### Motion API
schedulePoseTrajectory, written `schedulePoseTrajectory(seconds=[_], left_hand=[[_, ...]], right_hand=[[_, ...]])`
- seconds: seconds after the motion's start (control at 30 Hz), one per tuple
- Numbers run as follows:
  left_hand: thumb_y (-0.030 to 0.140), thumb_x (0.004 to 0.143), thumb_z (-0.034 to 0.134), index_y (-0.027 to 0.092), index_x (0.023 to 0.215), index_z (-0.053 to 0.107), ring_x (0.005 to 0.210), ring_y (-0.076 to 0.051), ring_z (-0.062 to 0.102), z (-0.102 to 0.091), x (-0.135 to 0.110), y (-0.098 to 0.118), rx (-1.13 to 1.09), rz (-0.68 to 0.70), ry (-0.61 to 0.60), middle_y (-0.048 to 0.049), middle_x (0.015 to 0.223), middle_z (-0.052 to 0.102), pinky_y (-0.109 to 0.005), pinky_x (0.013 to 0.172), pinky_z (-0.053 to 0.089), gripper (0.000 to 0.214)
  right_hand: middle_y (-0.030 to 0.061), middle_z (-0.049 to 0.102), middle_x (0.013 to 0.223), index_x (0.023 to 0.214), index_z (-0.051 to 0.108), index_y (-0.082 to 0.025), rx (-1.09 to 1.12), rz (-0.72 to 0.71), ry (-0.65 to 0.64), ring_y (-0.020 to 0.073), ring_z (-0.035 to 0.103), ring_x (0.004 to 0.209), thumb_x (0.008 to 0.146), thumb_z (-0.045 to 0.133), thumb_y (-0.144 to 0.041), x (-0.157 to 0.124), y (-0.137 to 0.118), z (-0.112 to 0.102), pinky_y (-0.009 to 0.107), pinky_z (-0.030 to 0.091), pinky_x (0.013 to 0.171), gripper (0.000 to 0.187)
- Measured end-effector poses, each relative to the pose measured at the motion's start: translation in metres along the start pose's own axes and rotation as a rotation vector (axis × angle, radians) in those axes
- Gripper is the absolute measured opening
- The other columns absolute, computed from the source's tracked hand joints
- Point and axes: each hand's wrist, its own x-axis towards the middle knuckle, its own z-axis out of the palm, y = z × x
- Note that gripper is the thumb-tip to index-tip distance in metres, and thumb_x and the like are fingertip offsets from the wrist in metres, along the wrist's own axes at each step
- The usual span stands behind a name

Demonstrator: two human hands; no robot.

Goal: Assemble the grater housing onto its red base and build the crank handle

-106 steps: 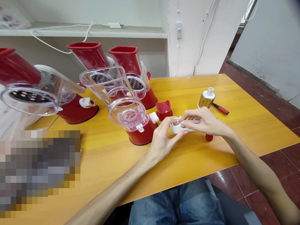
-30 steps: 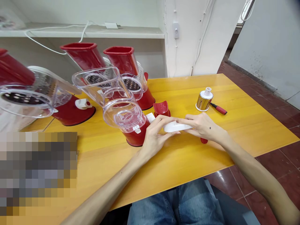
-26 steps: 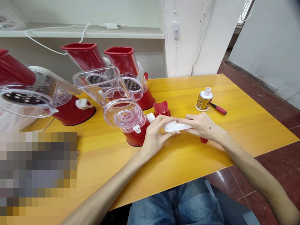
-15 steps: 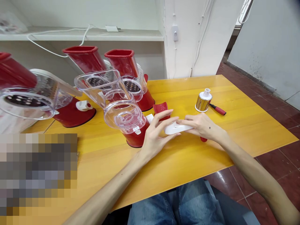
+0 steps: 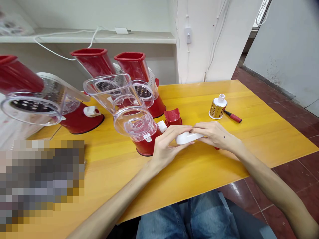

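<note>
Both hands hold a white plastic crank handle (image 5: 188,137) above the table. My left hand (image 5: 167,146) grips its left end, fingers over the top and thumb underneath. My right hand (image 5: 211,133) is closed on the other end, its fingertips close to those of the left. Just left of my left hand stands a rotary grater with a clear hopper (image 5: 129,109) on a red base (image 5: 143,146). A red pusher-like part (image 5: 172,117) sits behind my hands. Under my right hand, a bit of a red piece (image 5: 217,148) shows; the rest is hidden.
A grater drum (image 5: 217,107) stands upright at the right, beside a brush-like tool with a red handle (image 5: 235,117). Several assembled red graters (image 5: 129,66) line the back left. A pixelated patch covers the left front of the table (image 5: 99,189).
My left fingers have come down and closed over the top of the crank handle, nearer my right hand. The view has shifted slightly.
</note>
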Motion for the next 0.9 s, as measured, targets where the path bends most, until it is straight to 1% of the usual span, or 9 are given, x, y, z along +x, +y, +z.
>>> schedulePoseTrajectory(seconds=[0.17,0.23,0.3,0.4,0.53,0.63,0.7,0.77,0.9], left_hand=[[0.025,0.086,0.081,0.021,0.131,0.064,0.115,-0.024,0.071,-0.002,0.002,0.002,-0.005,-0.026,-0.038,-0.0118,0.124,0.074,-0.041,0.102,0.057,0.048],[0.037,0.082,0.084,0.023,0.141,0.056,0.126,-0.028,0.066,-0.003,0.002,0.005,-0.083,-0.116,-0.032,-0.0149,0.136,0.068,-0.045,0.107,0.054,0.067],[0.051,0.085,0.078,0.023,0.145,0.049,0.129,-0.029,0.064,-0.001,0.003,0.009,-0.215,-0.249,0.039,-0.0163,0.139,0.065,-0.046,0.108,0.054,0.073],[0.057,0.097,0.058,0.02,0.128,0.061,0.109,-0.025,0.071,0.002,0.006,0.015,-0.297,-0.458,0.128,-0.0115,0.118,0.073,-0.038,0.092,0.061,0.048],[0.053,0.1,0.054,0.017,0.102,0.068,0.065,-0.015,0.066,0.007,0.008,0.016,-0.393,-0.649,0.059,-0.0034,0.085,0.071,-0.027,0.058,0.059,0.039],[0.047,0.099,0.059,0.017,0.107,0.068,0.062,-0.012,0.064,0.007,0.006,0.014,-0.43,-0.62,0.084,-0.0018,0.085,0.07,-0.024,0.054,0.058,0.032],[0.043,0.099,0.059,0.018,0.111,0.07,0.077,-0.015,0.07,0.005,0.004,0.012,-0.34,-0.552,0.093,-0.0046,0.096,0.074,-0.024,0.062,0.059,0.029],[0.037,0.1,0.059,0.018,0.114,0.071,0.092,-0.018,0.072,0.003,0.003,0.01,-0.222,-0.446,0.061,-0.0074,0.105,0.076,-0.027,0.075,0.06,0.027],[0.026,0.101,0.059,0.02,0.115,0.073,0.1,-0.019,0.071,0.001,0.002,0.006,-0.143,-0.222,-0.01,-0.0085,0.109,0.077,-0.032,0.088,0.057,0.022]], right_hand=[[0.0096,0.072,0.102,0.119,0.069,-0.017,-0.107,-0.008,0.059,0.0184,0.066,0.083,0.109,0.043,-0.027,-0.001,0.002,0.003,0.029,0.045,0.071,0.03],[0.009,0.073,0.102,0.127,0.068,-0.019,-0.158,-0.025,0.109,0.0184,0.065,0.084,0.109,0.042,-0.025,-0.001,0.003,0.004,0.03,0.045,0.071,0.032],[0.0079,0.073,0.1,0.133,0.067,-0.022,-0.203,-0.014,0.152,0.0176,0.064,0.084,0.109,0.04,-0.025,0.0,0.003,0.005,0.03,0.045,0.073,0.035],[0.0061,0.072,0.096,0.137,0.066,-0.029,-0.278,0.033,0.191,0.0171,0.06,0.082,0.11,0.038,-0.022,0.0,0.004,0.008,0.031,0.044,0.075,0.04],[0.006,0.071,0.098,0.143,0.062,-0.034,-0.331,0.044,0.212,0.0182,0.059,0.084,0.109,0.041,-0.018,0.0,0.004,0.012,0.034,0.043,0.082,0.043],[0.0092,0.07,0.106,0.144,0.06,-0.031,-0.292,0.005,0.227,0.0215,0.06,0.091,0.107,0.048,-0.037,0.001,0.001,0.008,0.038,0.043,0.087,0.039],[0.012,0.069,0.11,0.146,0.058,-0.025,-0.206,0.005,0.216,0.0236,0.061,0.095,0.102,0.054,-0.053,0.002,-0.004,0.003,0.038,0.045,0.087,0.052],[0.0124,0.071,0.106,0.142,0.058,-0.018,-0.094,0.09,0.163,0.0223,0.062,0.088,0.097,0.057,-0.061,0.003,-0.008,-0.002,0.034,0.045,0.079,0.062],[0.0021,0.067,0.075,0.099,0.068,-0.015,0.128,0.285,-0.024,0.0133,0.053,0.059,0.096,0.063,-0.055,0.004,-0.014,-0.008,0.025,0.031,0.058,0.041]])
